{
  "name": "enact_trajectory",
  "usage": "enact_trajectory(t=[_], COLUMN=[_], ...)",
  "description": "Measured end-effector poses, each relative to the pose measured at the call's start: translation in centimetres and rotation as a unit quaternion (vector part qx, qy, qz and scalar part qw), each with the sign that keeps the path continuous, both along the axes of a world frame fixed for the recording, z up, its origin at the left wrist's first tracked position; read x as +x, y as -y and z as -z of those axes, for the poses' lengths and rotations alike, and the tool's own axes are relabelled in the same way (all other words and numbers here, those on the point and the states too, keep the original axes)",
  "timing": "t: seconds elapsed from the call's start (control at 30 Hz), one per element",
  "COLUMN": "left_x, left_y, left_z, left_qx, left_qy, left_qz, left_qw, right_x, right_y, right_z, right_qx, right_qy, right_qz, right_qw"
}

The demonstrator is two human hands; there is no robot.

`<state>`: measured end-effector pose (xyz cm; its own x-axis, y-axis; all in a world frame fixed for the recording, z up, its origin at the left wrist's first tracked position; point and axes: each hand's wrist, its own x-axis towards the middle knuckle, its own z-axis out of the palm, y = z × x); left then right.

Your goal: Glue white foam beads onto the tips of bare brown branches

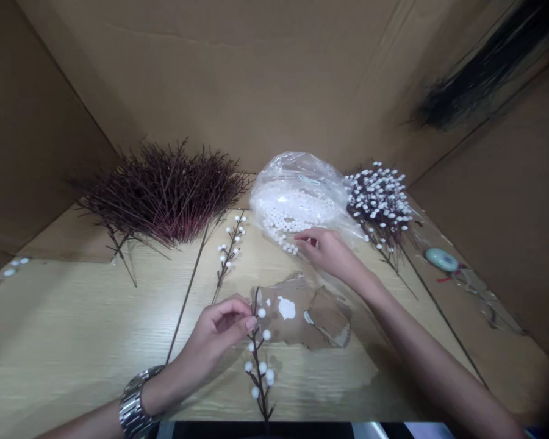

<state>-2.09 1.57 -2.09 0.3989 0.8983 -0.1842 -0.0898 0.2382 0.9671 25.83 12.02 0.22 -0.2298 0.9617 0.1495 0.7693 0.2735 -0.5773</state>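
My left hand (pixel 229 326) pinches a brown artificial twig (pixel 257 360) near its upper end. Several white berries sit along that twig, and its lower end points toward me. At the mouth of a clear plastic bag (pixel 297 174) my right hand (pixel 324 250) has its fingertips close together, beside loose white berries (pixel 287 245); whether a berry is between them is hidden. Just beyond my left hand lies a torn piece of cardboard (pixel 274 329) with a blob of white glue (pixel 286 308) on it. Another berried twig (pixel 230 250) rests on the table to the left of the bag.
A large heap of bare brown twigs (pixel 165 189) lies at the back left. Finished-looking berried twigs (pixel 379 198) are piled at the back right. A pale green oval object (pixel 441 259) sits at the right edge. Cardboard walls (pixel 256 79) enclose the table.
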Motion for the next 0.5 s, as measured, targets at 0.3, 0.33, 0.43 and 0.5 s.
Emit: enact_trajectory(t=[0.3, 0.33, 0.43, 0.5], left_x=[-0.1, 0.0, 0.0, 0.0], left_y=[0.0, 0.0, 0.0, 0.1], left_z=[0.2, 0.1, -0.1, -0.2], left_qx=[-0.012, -0.013, -0.021, -0.017], left_qy=[0.024, 0.028, 0.042, 0.049], left_qz=[0.0, 0.001, 0.009, 0.021], left_qw=[1.0, 1.0, 0.999, 0.998], right_x=[-0.9, -0.8, -1.0, -1.4], right_y=[-1.2, -0.9, 0.8, 2.3], right_z=[2.0, 1.6, -0.2, -1.7], right_qx=[0.001, 0.007, 0.025, 0.023], right_qy=[0.022, 0.016, -0.007, -0.046], right_qz=[-0.026, -0.02, -0.006, -0.006], right_qw=[0.999, 1.0, 1.0, 0.999])
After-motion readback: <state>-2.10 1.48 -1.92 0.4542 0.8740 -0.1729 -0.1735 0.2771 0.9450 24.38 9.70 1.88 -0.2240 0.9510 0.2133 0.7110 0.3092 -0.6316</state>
